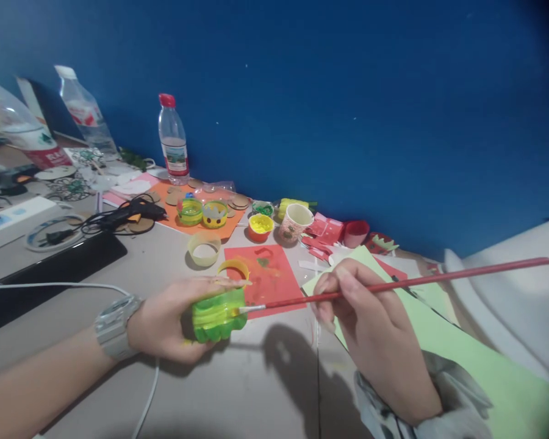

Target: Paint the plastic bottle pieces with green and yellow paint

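My left hand (174, 320) is closed around a small green-and-yellow painted piece with a wavy lower edge (219, 316), holding it on its side above the table. Pinched in my right hand (363, 323) is a long red paintbrush (421, 281). Its bristle end touches the painted piece near the right side, where the paint is yellow. Just behind my left fingers lies a yellow ring (236, 267), partly on a red sheet of paper (274, 277) with paint smears. A small cup of yellow paint (260, 227) stands beyond the sheet, beside a cup of green paint (262, 209).
A patterned paper cup (296, 223) and a pale tape roll (204, 249) stand behind my hands. Two painted rings sit on orange paper (233, 228). Plastic bottles (174, 143) line the blue wall. A white cable (150, 396) passes under my left wrist; green paper (476, 366) lies right.
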A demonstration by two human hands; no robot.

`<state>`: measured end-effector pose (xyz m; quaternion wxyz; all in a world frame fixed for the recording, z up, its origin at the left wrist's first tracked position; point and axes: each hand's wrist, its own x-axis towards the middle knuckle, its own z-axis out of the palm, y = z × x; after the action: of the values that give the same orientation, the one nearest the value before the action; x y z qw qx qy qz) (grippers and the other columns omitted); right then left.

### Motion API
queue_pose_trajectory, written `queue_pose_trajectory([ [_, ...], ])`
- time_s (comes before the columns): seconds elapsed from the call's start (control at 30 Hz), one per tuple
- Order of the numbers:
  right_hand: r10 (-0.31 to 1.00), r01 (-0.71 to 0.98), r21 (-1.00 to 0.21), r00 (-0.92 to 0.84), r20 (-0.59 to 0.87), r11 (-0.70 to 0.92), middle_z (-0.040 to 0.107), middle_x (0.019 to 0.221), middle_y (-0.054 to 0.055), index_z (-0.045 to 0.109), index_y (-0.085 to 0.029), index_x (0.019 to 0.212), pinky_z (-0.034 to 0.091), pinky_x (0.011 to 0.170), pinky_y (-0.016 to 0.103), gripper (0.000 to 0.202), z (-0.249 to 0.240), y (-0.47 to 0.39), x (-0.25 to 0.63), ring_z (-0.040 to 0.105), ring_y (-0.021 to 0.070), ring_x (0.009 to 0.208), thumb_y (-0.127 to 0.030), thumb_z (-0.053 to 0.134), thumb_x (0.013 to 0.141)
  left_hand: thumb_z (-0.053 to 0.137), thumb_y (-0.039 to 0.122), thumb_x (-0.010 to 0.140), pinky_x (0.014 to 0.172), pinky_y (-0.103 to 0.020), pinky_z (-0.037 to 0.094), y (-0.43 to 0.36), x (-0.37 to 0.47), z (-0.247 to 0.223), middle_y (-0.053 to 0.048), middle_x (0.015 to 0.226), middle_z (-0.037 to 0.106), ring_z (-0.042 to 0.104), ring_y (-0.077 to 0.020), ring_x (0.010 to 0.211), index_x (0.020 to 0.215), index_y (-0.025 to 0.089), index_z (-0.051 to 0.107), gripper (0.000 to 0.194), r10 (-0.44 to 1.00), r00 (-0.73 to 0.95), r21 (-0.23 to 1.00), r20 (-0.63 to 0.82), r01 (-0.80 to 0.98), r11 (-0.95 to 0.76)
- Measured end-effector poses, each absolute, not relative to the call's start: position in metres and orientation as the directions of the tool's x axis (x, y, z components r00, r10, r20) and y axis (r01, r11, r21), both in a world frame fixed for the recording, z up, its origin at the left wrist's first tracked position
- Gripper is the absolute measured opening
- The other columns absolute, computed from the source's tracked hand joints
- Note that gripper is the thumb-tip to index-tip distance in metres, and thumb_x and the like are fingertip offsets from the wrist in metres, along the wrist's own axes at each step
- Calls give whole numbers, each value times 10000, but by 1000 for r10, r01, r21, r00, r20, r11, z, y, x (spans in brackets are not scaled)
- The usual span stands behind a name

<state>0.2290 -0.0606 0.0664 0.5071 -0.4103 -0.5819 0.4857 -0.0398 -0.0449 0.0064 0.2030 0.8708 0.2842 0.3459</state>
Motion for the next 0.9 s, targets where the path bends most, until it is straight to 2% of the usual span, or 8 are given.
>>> queue_pose_trajectory([
  [0.17, 976, -110, -982, -136, 168, 154, 466, 586, 2, 522, -187, 775, 408, 541, 186, 289, 65, -56, 233, 467, 123, 565, -377, 511, 993, 651, 188, 673, 914, -379, 568, -43, -40, 11, -134, 1231, 682, 676, -280, 1080, 1297, 206, 475, 649, 619, 597, 558, 511, 317, -767],
  [0.3, 969, -19, -985, -177, 174, 173, 519, 654, 10, 531, -192, 814, 432, 609, 197, 283, 64, -56, 234, 498, 120, 614, -396, 502, 1008, 654, 175, 671, 955, -392, 545, -43, -39, 12, -136, 1244, 674, 652, -286, 1125, 1315, 201, 477, 669, 604, 596, 560, 529, 290, -776],
  [0.47, 975, -85, -981, -122, 184, 174, 474, 597, -3, 529, -187, 786, 405, 533, 183, 271, 68, -56, 234, 469, 113, 549, -362, 525, 992, 651, 162, 669, 961, -401, 541, -43, -40, 10, -133, 1257, 667, 641, -285, 1143, 1335, 209, 465, 692, 599, 588, 571, 544, 263, -777],
  [0.57, 968, -18, -986, -191, 164, 164, 511, 637, 10, 553, -181, 804, 430, 556, 198, 303, 69, -56, 235, 497, 116, 568, -411, 522, 999, 646, 160, 668, 959, -405, 542, -42, -40, 11, -129, 1249, 672, 643, -291, 1140, 1320, 216, 480, 675, 585, 582, 560, 565, 251, -790],
  [0.63, 970, 12, -984, -170, 172, 177, 510, 630, 13, 563, -177, 799, 422, 548, 190, 303, 69, -54, 237, 486, 112, 564, -405, 530, 995, 653, 158, 658, 955, -401, 546, -42, -40, 12, -132, 1239, 678, 651, -293, 1128, 1306, 215, 490, 671, 576, 578, 548, 578, 248, -799],
  [0.73, 979, -95, -982, -109, 173, 163, 466, 578, 1, 535, -180, 755, 394, 508, 183, 281, 69, -50, 239, 451, 114, 533, -348, 543, 980, 668, 148, 644, 954, -411, 546, -42, -40, 13, -146, 1232, 680, 659, -297, 1114, 1289, 212, 503, 668, 577, 572, 550, 583, 244, -798],
  [0.8, 978, -166, -978, -146, 148, 123, 462, 571, 0, 522, -186, 749, 397, 499, 193, 285, 67, -48, 237, 452, 121, 523, -345, 529, 986, 677, 140, 633, 963, -443, 539, -43, -41, 13, -147, 1250, 669, 651, -307, 1126, 1284, 228, 507, 678, 578, 575, 566, 579, 228, -793],
  [0.9, 977, -165, -982, -179, 118, 88, 470, 572, 5, 534, -188, 764, 397, 502, 191, 292, 59, -45, 235, 466, 123, 532, -363, 514, 997, 677, 122, 623, 974, -501, 525, -44, -43, 10, -138, 1300, 637, 623, -325, 1166, 1303, 271, 498, 719, 582, 572, 587, 579, 203, -784],
])
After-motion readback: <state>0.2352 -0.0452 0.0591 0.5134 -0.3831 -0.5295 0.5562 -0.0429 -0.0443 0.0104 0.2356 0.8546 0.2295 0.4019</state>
